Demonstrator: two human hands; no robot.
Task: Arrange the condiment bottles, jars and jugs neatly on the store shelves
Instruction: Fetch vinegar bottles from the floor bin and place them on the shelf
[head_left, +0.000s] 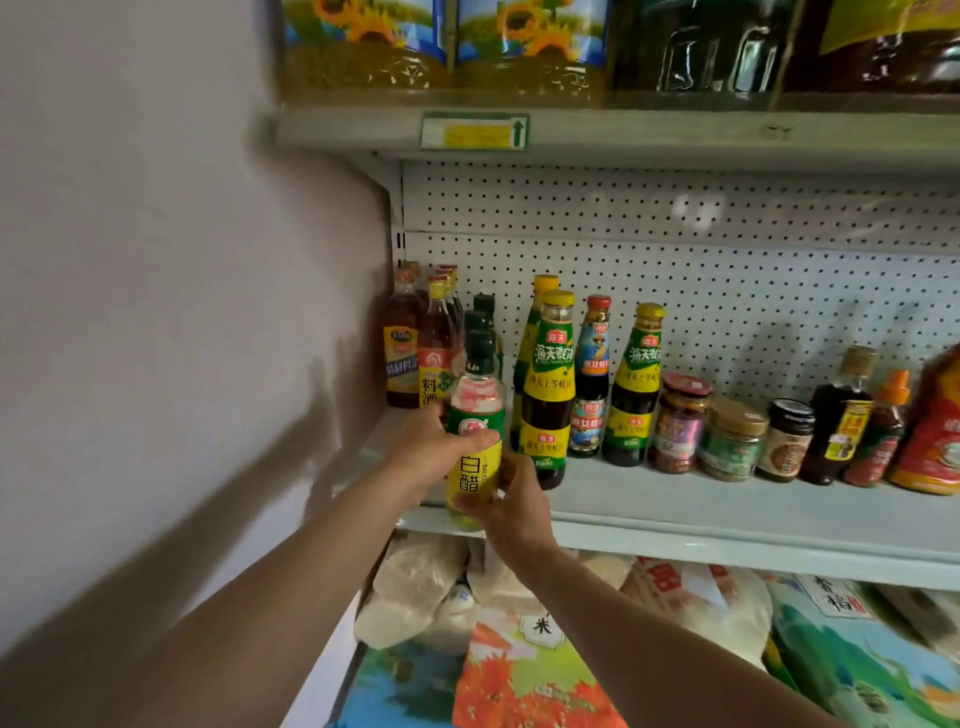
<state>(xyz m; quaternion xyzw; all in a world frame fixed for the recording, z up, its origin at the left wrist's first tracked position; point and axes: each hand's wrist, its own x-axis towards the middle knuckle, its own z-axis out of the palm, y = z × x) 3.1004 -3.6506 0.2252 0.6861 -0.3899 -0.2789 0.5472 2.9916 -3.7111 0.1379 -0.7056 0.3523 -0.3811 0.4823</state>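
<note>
Both hands on a white vinegar bottle (475, 431) at the front edge of the middle shelf (727, 509).

Left hand (434, 449) wraps the bottle's middle, right hand (511, 501) clasps its lower part; bottle upright, green cap, yellow label. Just behind it are more green-capped bottles (483, 312), cooking wine bottles (423, 348) at far left by the wall. To the right: oyster sauce bottles (550, 384), then jars (727, 436). Sunflower oil jugs (447, 41) on the shelf above, rice bags (524, 665) below.

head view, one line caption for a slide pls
Both hands, left hand and right hand, hold a white vinegar bottle at the middle shelf edge.
</note>
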